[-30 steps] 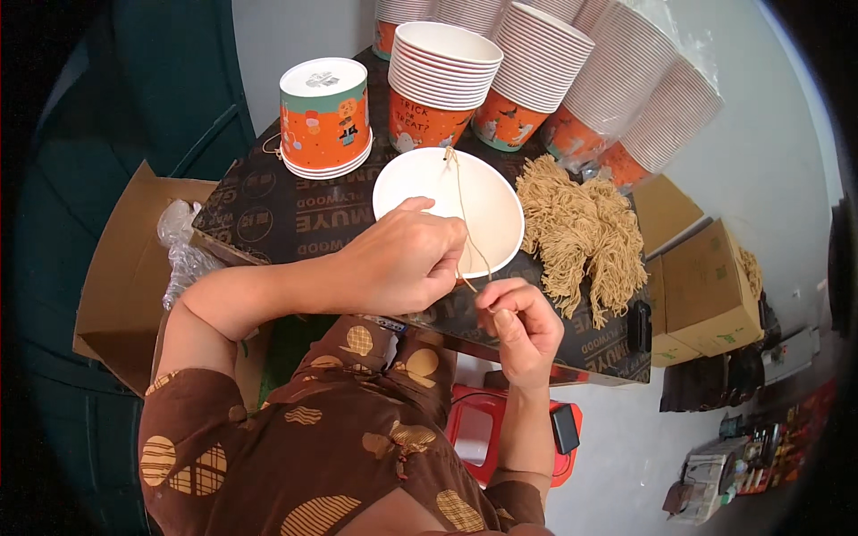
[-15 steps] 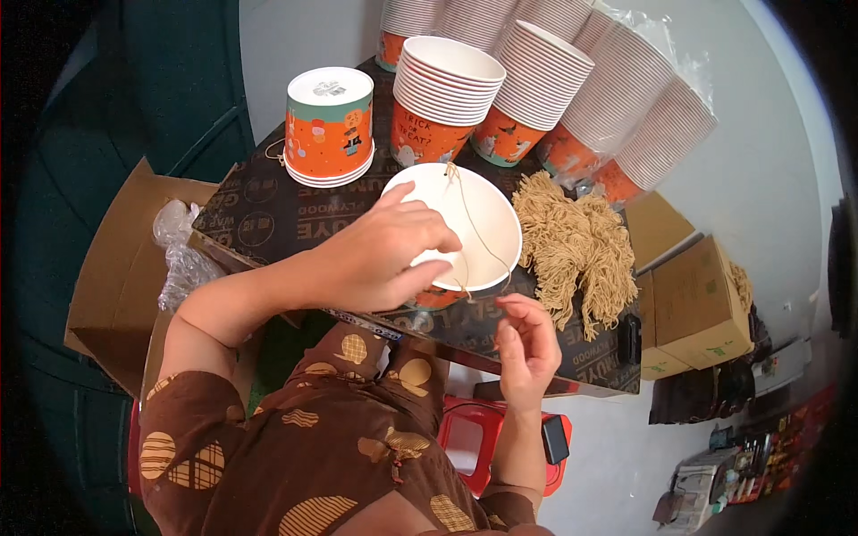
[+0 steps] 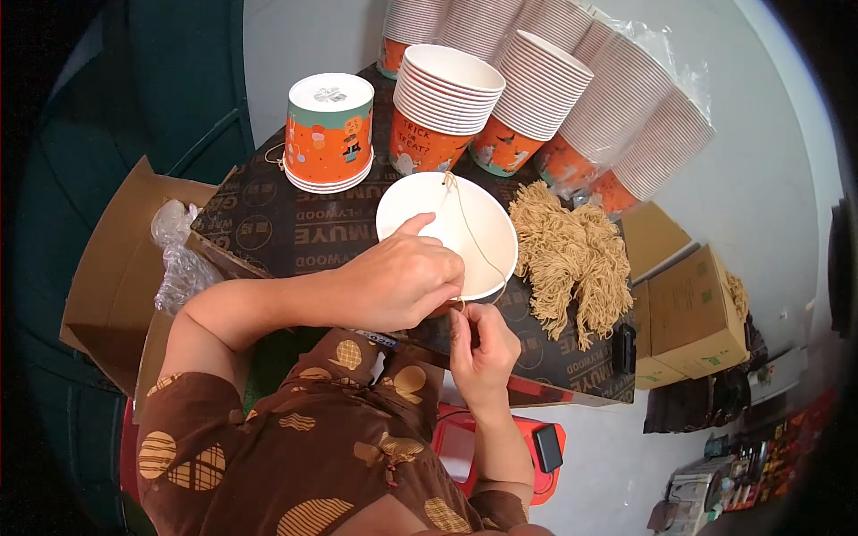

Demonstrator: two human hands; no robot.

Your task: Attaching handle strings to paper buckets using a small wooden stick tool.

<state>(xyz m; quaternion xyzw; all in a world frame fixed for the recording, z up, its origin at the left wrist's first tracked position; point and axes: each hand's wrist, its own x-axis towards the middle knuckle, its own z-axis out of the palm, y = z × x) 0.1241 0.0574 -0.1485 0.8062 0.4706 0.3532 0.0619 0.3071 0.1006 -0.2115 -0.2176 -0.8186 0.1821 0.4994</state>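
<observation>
A white-lined paper bucket stands before me on the dark tabletop, its mouth tipped toward me. Thin tan string is knotted at the far rim and runs across the mouth to the near rim. My left hand reaches over the bucket, forefinger stretched inside, with the thumb and other fingers pinched on the string at the near rim. Just below that rim, my right hand is closed, its thumb and fingertips pinching the string close to the left thumb. The string's end is hidden between the fingers.
Upside-down orange buckets stand at the far left. Nested bucket stacks line the back, some in clear plastic. A bundle of tan strings lies to the right. Cardboard boxes flank the table; a red stool stands below.
My right hand has moved up and left to the bucket's near rim and closed on the string. My left thumb and fingers have come together there too.
</observation>
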